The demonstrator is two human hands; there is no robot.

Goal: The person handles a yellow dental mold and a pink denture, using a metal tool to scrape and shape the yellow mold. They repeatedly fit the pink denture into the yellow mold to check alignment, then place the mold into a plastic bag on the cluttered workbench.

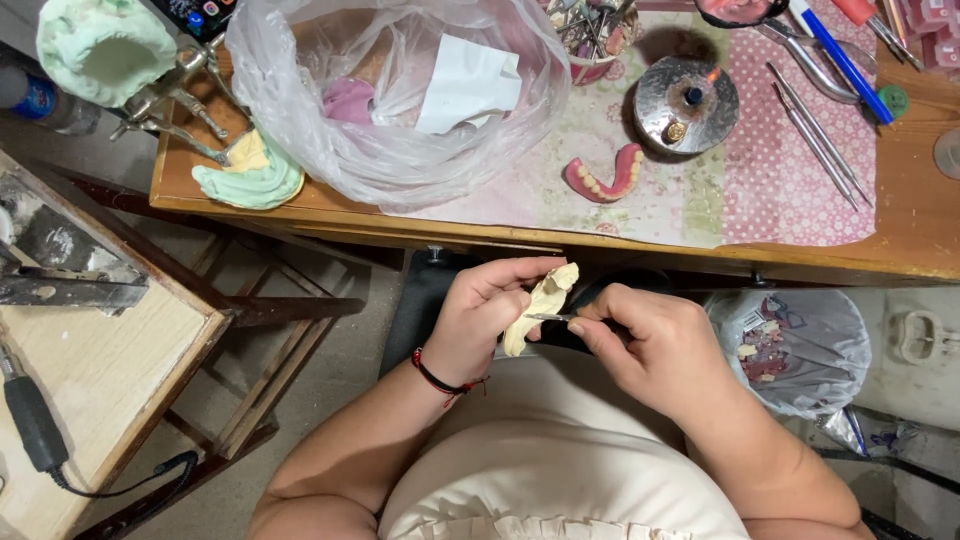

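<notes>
Below the table (300, 205) edge, over the lap, the left hand (480, 320) grips a cream plaster dental cast (538, 308); the right hand (650, 345) pinches a thin metal carving tool (548, 317) against it. On the table, a clear plastic bag (400, 90) holds paper and a pink piece; a pink denture (605, 175) lies beside it.

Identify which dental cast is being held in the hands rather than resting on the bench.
The cream-coloured cast, gripped by the left hand below the bench edge; the green-based cast and pink denture lie on the bench.
</notes>
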